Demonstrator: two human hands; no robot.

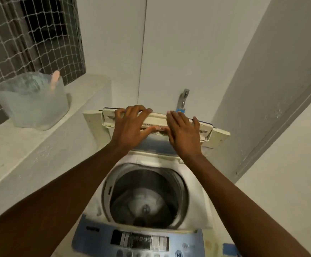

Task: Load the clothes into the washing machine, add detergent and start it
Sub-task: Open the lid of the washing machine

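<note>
Both hands are up at 12 o'clock on the lid [156, 120] of the washing machine [197, 216], which sits folded back and standing near upright at the rear. That placement makes sense: the lid has to be held clear of the opening before anything can go in.

Left hand [130, 125]: fingers spread and bent over the lid's top edge, thumb pressing from below, so its grip pinches the lid. Right hand [183, 134]: fingers straight and together, palm flat vs. the lid face, slack grip, only pressing. One hand clamps and the other steadies, prob. so the folded panel doesn't swing down.

The drum [147, 197] is at 6 o'clock from the hands, directly below, mouth fully exposed. It's blurred, but it looks empty of clothes. No clothes are in view, so loading is not yet begun. The control panel [140, 242] is nearest the person, at 6 o'clock on the machine, untouched.

At 9 o'clock, well apart from the machine, a clear plastic tub [32, 106] stands on a concrete ledge [30, 151] under a netted window [30, 34]. Whether it holds detergent I can't tell. A tap [183, 98] sticks out of the wall just behind the lid, near the right fingertips.

Next, IMO: let go once the lid stays put, then fetch the clothes.
</note>
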